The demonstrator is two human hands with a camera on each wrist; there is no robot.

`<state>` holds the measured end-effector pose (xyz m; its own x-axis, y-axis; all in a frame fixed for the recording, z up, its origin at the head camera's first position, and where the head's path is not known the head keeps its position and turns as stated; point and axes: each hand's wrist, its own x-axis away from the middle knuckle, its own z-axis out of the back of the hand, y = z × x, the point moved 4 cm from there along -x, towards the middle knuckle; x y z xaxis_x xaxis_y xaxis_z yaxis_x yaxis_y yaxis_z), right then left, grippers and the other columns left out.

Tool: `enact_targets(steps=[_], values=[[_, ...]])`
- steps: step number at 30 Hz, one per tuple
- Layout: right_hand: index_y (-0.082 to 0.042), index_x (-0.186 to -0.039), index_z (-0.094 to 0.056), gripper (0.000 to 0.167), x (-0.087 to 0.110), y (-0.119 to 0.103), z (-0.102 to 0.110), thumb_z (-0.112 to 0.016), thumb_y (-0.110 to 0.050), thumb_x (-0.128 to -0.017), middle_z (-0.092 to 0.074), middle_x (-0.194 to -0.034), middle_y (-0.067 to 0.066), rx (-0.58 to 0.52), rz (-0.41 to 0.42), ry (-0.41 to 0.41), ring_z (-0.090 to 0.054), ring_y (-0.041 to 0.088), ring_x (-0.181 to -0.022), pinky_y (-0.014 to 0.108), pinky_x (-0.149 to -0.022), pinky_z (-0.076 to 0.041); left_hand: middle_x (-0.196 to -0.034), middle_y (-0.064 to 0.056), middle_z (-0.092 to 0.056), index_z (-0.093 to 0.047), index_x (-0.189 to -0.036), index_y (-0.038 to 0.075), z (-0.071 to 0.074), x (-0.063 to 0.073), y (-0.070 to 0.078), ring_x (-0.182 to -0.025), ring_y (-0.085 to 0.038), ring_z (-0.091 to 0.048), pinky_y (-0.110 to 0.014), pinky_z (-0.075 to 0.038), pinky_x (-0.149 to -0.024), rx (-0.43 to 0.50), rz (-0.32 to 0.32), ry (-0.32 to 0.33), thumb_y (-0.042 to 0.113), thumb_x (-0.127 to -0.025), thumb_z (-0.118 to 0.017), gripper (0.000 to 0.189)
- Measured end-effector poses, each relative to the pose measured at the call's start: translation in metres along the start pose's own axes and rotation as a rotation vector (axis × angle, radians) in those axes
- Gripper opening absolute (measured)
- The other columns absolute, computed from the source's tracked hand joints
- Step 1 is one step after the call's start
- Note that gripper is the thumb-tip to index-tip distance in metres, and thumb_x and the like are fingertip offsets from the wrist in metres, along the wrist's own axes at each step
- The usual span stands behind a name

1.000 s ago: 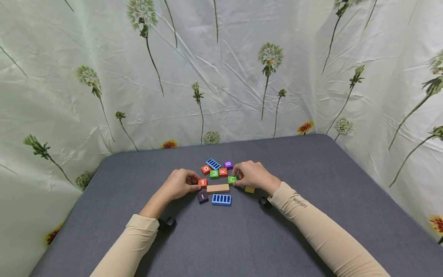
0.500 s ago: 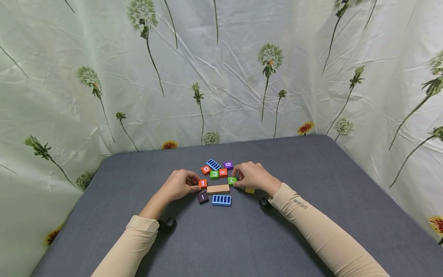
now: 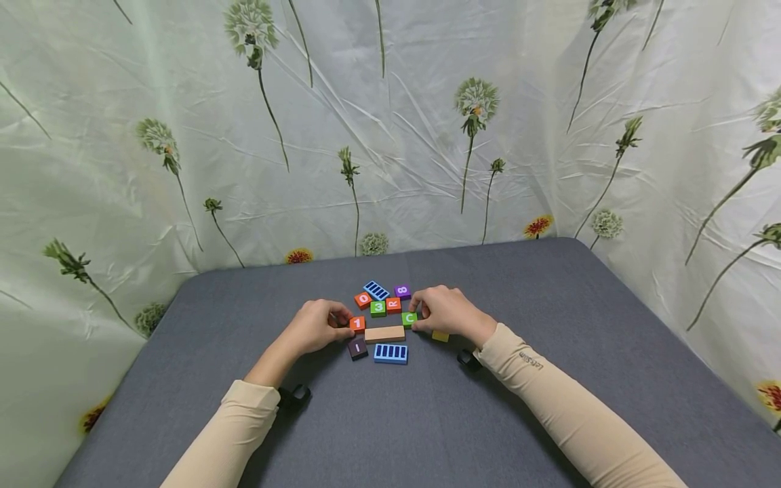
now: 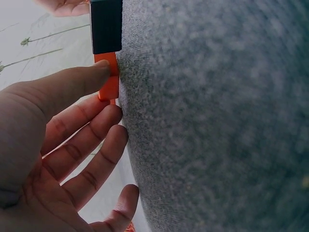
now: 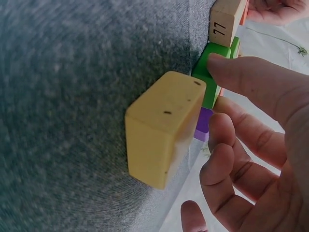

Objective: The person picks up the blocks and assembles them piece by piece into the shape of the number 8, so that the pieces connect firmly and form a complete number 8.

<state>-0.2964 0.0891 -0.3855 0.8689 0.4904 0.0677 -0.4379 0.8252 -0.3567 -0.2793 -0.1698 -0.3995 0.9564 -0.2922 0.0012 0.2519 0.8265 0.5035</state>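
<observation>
My left hand (image 3: 317, 322) pinches an orange block marked 1 (image 3: 357, 324) between thumb and fingers; the left wrist view shows the thumb on the face of this orange block (image 4: 107, 84). Across from it, my right hand (image 3: 448, 310) pinches a green block marked C (image 3: 409, 318), and in the right wrist view the thumb lies on that green block (image 5: 205, 72). Between and just in front of the two lies a plain wooden bar (image 3: 384, 334), whose end shows a printed 77 in the right wrist view.
Behind are a green 3 block (image 3: 378, 308), an orange R block (image 3: 393, 305), an orange 0 block (image 3: 363, 299), a purple 8 block (image 3: 402, 291) and a blue slotted block (image 3: 376, 290). Nearer lie a dark block (image 3: 357, 349) and another blue slotted block (image 3: 390, 353). A yellow block (image 5: 161, 128) sits by my right hand.
</observation>
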Motion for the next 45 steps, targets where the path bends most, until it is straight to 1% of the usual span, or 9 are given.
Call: enact_targets(steps=[7, 13, 16, 20, 24, 27, 32, 36, 45], values=[[-0.016, -0.112, -0.077, 0.027, 0.002, -0.002, 0.000, -0.088, -0.030, -0.092, -0.062, -0.080, -0.004, -0.023, 0.012, -0.002, -0.055, 0.011, -0.072, 0.032, -0.070, -0.036, -0.092, -0.001, -0.074, -0.079, -0.104, 0.011, 0.000, 0.001, 0.000, -0.075, -0.012, -0.060, -0.029, -0.048, -0.066, 0.010, -0.005, -0.003, 0.018, -0.089, -0.089, 0.019], [-0.016, -0.113, -0.077, 0.027, 0.005, -0.007, 0.002, -0.088, -0.029, -0.092, -0.063, -0.081, -0.006, -0.025, 0.030, 0.002, -0.056, 0.010, -0.073, 0.033, -0.072, -0.037, -0.095, -0.003, -0.075, -0.078, -0.110, 0.009, 0.002, 0.002, 0.001, -0.077, -0.011, -0.062, -0.029, -0.051, -0.067, 0.017, -0.026, -0.004, 0.017, -0.089, -0.089, 0.025], [-0.016, -0.112, -0.078, 0.026, 0.008, -0.010, 0.002, -0.087, -0.029, -0.092, -0.063, -0.079, -0.007, -0.020, 0.046, 0.006, -0.055, 0.009, -0.072, 0.033, -0.072, -0.037, -0.096, -0.003, -0.076, -0.077, -0.114, 0.008, 0.003, 0.002, 0.001, -0.077, -0.010, -0.064, -0.030, -0.052, -0.069, 0.013, -0.044, -0.007, 0.018, -0.090, -0.088, 0.029], [-0.016, -0.112, -0.078, 0.025, 0.013, -0.014, 0.002, -0.087, -0.029, -0.092, -0.063, -0.078, -0.008, -0.016, 0.082, 0.016, -0.055, 0.007, -0.071, 0.032, -0.071, -0.038, -0.093, -0.001, -0.076, -0.076, -0.116, 0.007, 0.004, 0.004, 0.001, -0.077, -0.009, -0.065, -0.031, -0.053, -0.071, 0.005, -0.048, -0.015, 0.020, -0.091, -0.088, 0.030], [-0.017, -0.109, -0.078, 0.023, 0.019, -0.017, 0.000, -0.087, -0.030, -0.092, -0.062, -0.077, -0.009, -0.009, 0.118, 0.033, -0.054, 0.006, -0.069, 0.030, -0.069, -0.038, -0.090, 0.000, -0.076, -0.076, -0.113, 0.008, 0.005, 0.008, 0.003, -0.079, -0.009, -0.066, -0.033, -0.055, -0.073, -0.008, -0.044, -0.015, 0.021, -0.092, -0.086, 0.027], [-0.018, -0.106, -0.079, 0.020, 0.023, -0.021, -0.001, -0.086, -0.031, -0.093, -0.060, -0.075, -0.009, 0.000, 0.135, 0.040, -0.052, 0.006, -0.068, 0.029, -0.068, -0.037, -0.089, 0.001, -0.074, -0.075, -0.108, 0.009, 0.006, 0.011, 0.004, -0.080, -0.010, -0.065, -0.034, -0.056, -0.075, -0.018, -0.039, -0.009, 0.023, -0.094, -0.085, 0.022], [-0.020, -0.101, -0.079, 0.019, 0.030, -0.027, -0.003, -0.086, -0.035, -0.092, -0.057, -0.072, -0.010, 0.008, 0.163, 0.040, -0.049, 0.004, -0.064, 0.026, -0.063, -0.035, -0.086, 0.001, -0.071, -0.072, -0.097, 0.011, 0.006, 0.019, 0.003, -0.077, -0.011, -0.061, -0.033, -0.053, -0.073, -0.024, -0.035, 0.004, 0.023, -0.095, -0.083, 0.016], [-0.021, -0.098, -0.079, 0.021, 0.035, -0.030, -0.004, -0.087, -0.038, -0.090, -0.055, -0.071, -0.012, 0.010, 0.188, 0.040, -0.048, 0.002, -0.063, 0.024, -0.062, -0.034, -0.084, 0.002, -0.070, -0.071, -0.094, 0.012, 0.006, 0.024, 0.004, -0.076, -0.011, -0.059, -0.031, -0.051, -0.070, -0.012, -0.040, -0.004, 0.024, -0.096, -0.083, 0.016], [-0.022, -0.094, -0.078, 0.026, 0.041, -0.036, -0.008, -0.090, -0.044, -0.087, -0.055, -0.071, -0.014, 0.041, 0.203, 0.031, -0.047, 0.001, -0.065, 0.027, -0.066, -0.034, -0.083, 0.005, -0.070, -0.073, -0.092, 0.014, 0.004, 0.032, 0.008, -0.074, -0.009, -0.058, -0.028, -0.049, -0.068, 0.003, -0.078, -0.026, 0.028, -0.094, -0.084, 0.018]])
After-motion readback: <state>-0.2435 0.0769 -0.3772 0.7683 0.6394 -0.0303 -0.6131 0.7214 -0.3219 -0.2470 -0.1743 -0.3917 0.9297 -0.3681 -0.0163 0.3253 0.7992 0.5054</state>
